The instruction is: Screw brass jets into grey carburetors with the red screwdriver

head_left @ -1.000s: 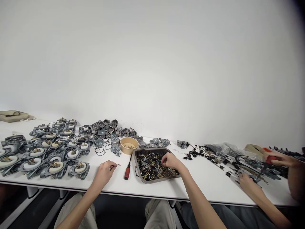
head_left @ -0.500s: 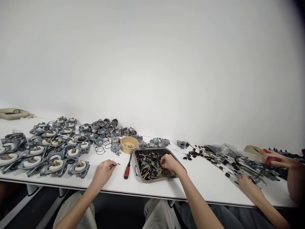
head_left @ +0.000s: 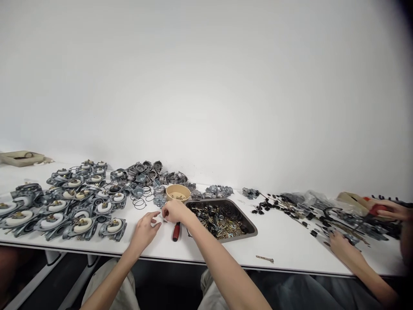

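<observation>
My left hand (head_left: 145,230) is just above the table left of the screwdriver, thumb and fingers apart, with nothing visible between them. Close beside it, my right hand (head_left: 176,212) has its fingers pinched together; whatever they hold is too small to name. Under and beside the right hand lies a screwdriver with a red handle (head_left: 176,231). A metal tray (head_left: 248,219) of brass screws and dark small parts sits to the right, partly behind my right forearm. Behind the right hand is a round tan bowl (head_left: 178,192) with small pieces inside.
Carburetor bodies with white floats (head_left: 51,221) cover the left side. Metal bowls (head_left: 146,172) are heaped behind, near black rings (head_left: 138,203). A long screw (head_left: 264,258) lies near the front edge. At right, another person's hands (head_left: 345,249) work among black parts.
My right hand has left the tray and moved left beside my left hand, whose fingers have opened. A long screw now shows at the front edge. The view has shifted slightly.
</observation>
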Tool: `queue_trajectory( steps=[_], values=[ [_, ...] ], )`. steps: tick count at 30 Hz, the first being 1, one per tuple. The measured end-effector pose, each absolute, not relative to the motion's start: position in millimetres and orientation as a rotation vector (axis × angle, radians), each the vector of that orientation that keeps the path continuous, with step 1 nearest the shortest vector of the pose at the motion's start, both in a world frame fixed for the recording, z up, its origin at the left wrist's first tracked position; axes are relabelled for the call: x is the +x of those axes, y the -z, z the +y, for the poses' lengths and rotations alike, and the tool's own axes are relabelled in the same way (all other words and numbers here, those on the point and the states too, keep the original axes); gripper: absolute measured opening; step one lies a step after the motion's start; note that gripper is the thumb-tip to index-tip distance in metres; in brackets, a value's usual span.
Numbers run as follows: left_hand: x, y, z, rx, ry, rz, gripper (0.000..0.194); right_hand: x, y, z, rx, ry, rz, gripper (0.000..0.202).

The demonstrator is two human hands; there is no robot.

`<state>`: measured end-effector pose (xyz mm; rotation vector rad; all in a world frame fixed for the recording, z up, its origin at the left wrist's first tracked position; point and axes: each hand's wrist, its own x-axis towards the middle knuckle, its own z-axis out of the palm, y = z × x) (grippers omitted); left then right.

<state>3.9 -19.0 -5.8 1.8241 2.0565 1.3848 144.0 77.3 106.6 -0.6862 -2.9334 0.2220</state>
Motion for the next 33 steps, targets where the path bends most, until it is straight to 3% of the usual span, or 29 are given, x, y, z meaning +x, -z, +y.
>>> queue_trajectory(
  steps=[6, 10, 13, 17, 33],
  values=[
    [6.1, 7.7, -18.1, 1.807, -1.342, 2.093, 0.039, 149.0, -98.8, 78.8, -0.708, -0.161, -2.905, 0.021],
    [6.8, 11.8, -17.2, 1.836, -1.336, 2.077, 0.034, 219.2, -117.6, 95.2, -0.808, -0.134, -2.755, 0.034],
    [7.1, 14.4, -16.5, 1.88, -1.341, 2.044, 0.029, 288.0, -127.2, 113.1, -1.182, -0.193, -2.549, 0.033],
    [6.6, 16.8, -15.9, 1.927, -1.343, 2.017, 0.028, 343.9, -117.0, 124.3, -1.317, -0.237, -2.576, 0.025],
    [4.5, 19.1, -16.4, 1.945, -1.329, 2.011, 0.029, 350.0, -84.7, 141.0, -1.408, -0.215, -2.608, 0.035]
  ],
)
